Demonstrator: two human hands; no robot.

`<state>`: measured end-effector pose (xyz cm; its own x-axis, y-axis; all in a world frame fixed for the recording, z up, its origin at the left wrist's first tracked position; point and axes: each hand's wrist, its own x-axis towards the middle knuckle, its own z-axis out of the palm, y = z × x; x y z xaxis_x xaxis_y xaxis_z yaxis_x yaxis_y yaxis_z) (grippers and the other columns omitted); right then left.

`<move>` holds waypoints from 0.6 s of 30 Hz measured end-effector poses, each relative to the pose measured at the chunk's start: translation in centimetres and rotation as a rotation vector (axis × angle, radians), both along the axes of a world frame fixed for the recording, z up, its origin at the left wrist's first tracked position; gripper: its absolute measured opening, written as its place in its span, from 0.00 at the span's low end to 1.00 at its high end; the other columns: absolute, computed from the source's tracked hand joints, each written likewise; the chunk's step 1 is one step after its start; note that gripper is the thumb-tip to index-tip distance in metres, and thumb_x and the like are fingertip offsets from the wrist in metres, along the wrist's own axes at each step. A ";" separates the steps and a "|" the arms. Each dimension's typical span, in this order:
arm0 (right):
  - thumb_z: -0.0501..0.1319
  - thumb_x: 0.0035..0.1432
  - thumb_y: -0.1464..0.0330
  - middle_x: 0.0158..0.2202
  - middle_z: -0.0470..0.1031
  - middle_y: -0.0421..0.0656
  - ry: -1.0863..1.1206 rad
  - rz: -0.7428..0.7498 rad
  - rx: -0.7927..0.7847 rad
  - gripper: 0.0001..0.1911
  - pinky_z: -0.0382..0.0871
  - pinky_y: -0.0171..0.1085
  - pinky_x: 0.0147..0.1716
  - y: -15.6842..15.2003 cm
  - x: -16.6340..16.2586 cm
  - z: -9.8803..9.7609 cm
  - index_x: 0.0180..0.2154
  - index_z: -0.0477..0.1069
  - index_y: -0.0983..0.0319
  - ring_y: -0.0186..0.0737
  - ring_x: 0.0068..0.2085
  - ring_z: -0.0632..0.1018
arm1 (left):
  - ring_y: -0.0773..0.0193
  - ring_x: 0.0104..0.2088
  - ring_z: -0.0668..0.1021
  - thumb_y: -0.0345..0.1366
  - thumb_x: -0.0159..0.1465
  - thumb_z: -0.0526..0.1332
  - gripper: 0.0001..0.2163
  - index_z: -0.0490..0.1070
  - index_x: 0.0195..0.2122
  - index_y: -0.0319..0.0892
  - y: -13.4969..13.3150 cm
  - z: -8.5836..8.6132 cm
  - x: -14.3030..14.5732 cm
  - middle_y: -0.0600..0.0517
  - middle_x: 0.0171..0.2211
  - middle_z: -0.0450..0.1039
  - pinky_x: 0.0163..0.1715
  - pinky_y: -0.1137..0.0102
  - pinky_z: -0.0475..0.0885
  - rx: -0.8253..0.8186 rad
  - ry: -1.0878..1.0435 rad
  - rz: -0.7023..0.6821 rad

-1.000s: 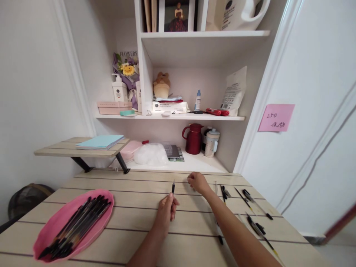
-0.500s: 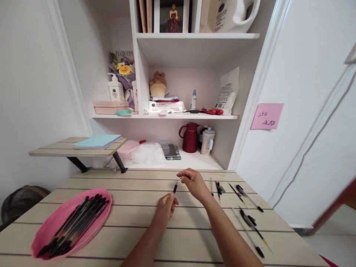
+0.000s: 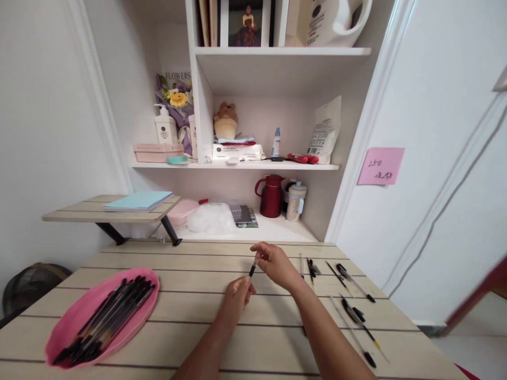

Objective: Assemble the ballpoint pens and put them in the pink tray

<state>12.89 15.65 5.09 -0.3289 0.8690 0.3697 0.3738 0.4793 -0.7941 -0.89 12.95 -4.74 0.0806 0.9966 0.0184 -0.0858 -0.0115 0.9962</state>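
Low over the middle of the table, my left hand (image 3: 237,295) is closed around a pen (image 3: 252,269), whose black grip and thin front end stick out upward. My right hand (image 3: 275,264) is just above it, thumb and fingertips pinched together at the pen's front end. Whatever small piece lies in that pinch is too small to make out. To the right lie pen parts in groups: clear barrels (image 3: 351,322), black caps (image 3: 359,314) and refills (image 3: 372,338) with yellowish ends.
At the left, a pink tray (image 3: 137,330) holds several black pens (image 3: 111,316). Behind it stands a small raised shelf (image 3: 75,209) with blue paper (image 3: 138,201) on top. A red jug (image 3: 271,196) and a cup (image 3: 296,201) stand in the cabinet at the back.
My right hand's fingertips and the pen's front end have come together; a small gap showed between them before. My left hand has shifted slightly up and right with the pen.
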 end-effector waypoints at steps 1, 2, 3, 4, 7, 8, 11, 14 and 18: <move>0.54 0.42 0.76 0.23 0.68 0.37 0.041 0.021 -0.032 0.16 0.58 0.31 0.25 0.1 0.0 -0.2 0.36 0.70 0.61 0.30 0.23 0.65 | 0.76 0.09 0.53 0.56 0.52 0.53 0.22 0.66 0.20 0.39 0.0 0.0 0.0 0.61 0.08 0.54 0.12 0.75 0.44 0.001 -0.004 -0.005; 0.55 0.42 0.75 0.23 0.67 0.36 0.094 0.042 -0.075 0.15 0.58 0.31 0.24 0.2 -0.1 -0.4 0.35 0.70 0.62 0.30 0.23 0.65 | 0.76 0.09 0.53 0.56 0.52 0.53 0.22 0.66 0.20 0.39 0.0 0.0 -0.1 0.61 0.09 0.54 0.12 0.75 0.43 0.002 -0.009 -0.013; 0.55 0.42 0.75 0.23 0.66 0.36 0.155 0.060 -0.124 0.14 0.58 0.31 0.24 0.2 -0.1 -0.6 0.35 0.70 0.62 0.30 0.23 0.65 | 0.76 0.09 0.53 0.56 0.52 0.53 0.22 0.66 0.20 0.39 0.0 0.0 -0.1 0.61 0.09 0.54 0.12 0.75 0.43 0.005 -0.015 -0.021; 0.56 0.42 0.74 0.22 0.66 0.36 0.217 0.073 -0.175 0.14 0.58 0.31 0.24 0.3 -0.3 -0.8 0.34 0.70 0.62 0.30 0.23 0.65 | 0.77 0.09 0.52 0.56 0.52 0.53 0.22 0.65 0.20 0.39 0.0 0.0 -0.1 0.61 0.09 0.53 0.12 0.75 0.43 0.008 -0.020 -0.026; 0.59 0.41 0.71 0.23 0.68 0.36 0.349 0.079 -0.283 0.11 0.59 0.32 0.26 0.3 -0.6 -1.3 0.32 0.71 0.63 0.30 0.25 0.66 | 0.77 0.09 0.52 0.56 0.53 0.53 0.22 0.65 0.19 0.39 -0.1 0.1 -0.1 0.61 0.08 0.52 0.12 0.75 0.43 0.019 -0.036 -0.026; 0.60 0.41 0.71 0.23 0.68 0.37 0.360 0.069 -0.297 0.09 0.59 0.32 0.26 0.3 -0.7 -1.4 0.30 0.71 0.63 0.31 0.25 0.66 | 0.77 0.10 0.52 0.56 0.53 0.53 0.22 0.65 0.19 0.39 -0.1 0.2 -0.1 0.61 0.08 0.52 0.12 0.76 0.43 0.023 -0.045 -0.021; 0.61 0.40 0.69 0.23 0.69 0.38 0.358 0.034 -0.305 0.06 0.59 0.33 0.26 0.2 -1.0 -1.3 0.26 0.72 0.63 0.31 0.25 0.66 | 0.77 0.10 0.53 0.53 0.54 0.54 0.20 0.67 0.24 0.39 -0.3 0.4 -0.2 0.61 0.10 0.55 0.12 0.76 0.44 0.053 -0.092 0.003; 0.62 0.39 0.67 0.20 0.68 0.37 0.405 0.012 -0.348 0.07 0.58 0.33 0.25 0.2 -1.1 -1.2 0.24 0.72 0.64 0.30 0.22 0.65 | 0.76 0.11 0.55 0.51 0.54 0.56 0.18 0.69 0.33 0.39 -0.3 0.6 -0.3 0.61 0.13 0.58 0.13 0.77 0.47 0.118 -0.147 0.030; 0.64 0.37 0.64 0.18 0.67 0.36 0.468 0.041 -0.414 0.10 0.56 0.32 0.22 0.5 -1.4 -1.6 0.24 0.70 0.63 0.29 0.20 0.65 | 0.75 0.15 0.63 0.48 0.50 0.61 0.19 0.71 0.36 0.38 0.1 0.5 -0.3 0.58 0.17 0.63 0.17 0.77 0.57 0.167 -0.221 0.061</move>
<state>11.45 16.15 3.50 -0.2500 0.9610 0.1179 -0.0708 0.1033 -0.9921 -1.23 13.07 -4.22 -0.0034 0.9812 0.1928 -0.2945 -0.1852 0.9375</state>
